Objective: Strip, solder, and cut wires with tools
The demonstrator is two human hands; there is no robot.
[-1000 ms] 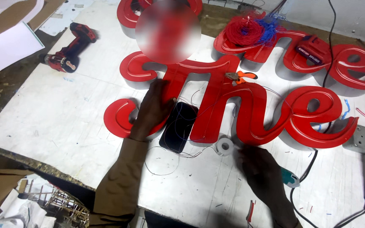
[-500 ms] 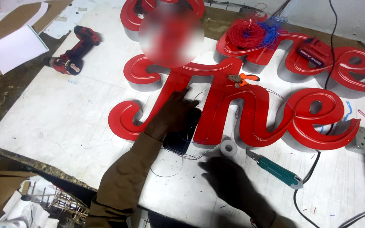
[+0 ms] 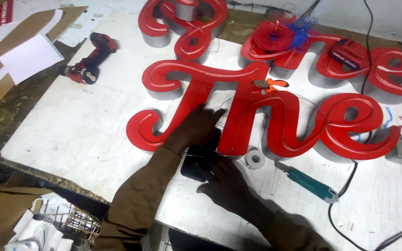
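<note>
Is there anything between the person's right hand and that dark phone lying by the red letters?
Nothing visible. The right hand already rests on the near part of the dark phone, while the left hand lies on the big red letter sign just above it.

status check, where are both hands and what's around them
Left hand flat on red sign letter. Right hand on dark phone. Tape roll, green utility knife close right.

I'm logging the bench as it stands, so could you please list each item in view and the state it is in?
Left hand: flat on the red sign letters.
Right hand: open, on the dark phone.
Utility knife: lying on the white board, unheld.
Tape roll: lying flat.
Cordless drill: on its side, unheld.
Red wire coil: resting on the letters.
</note>
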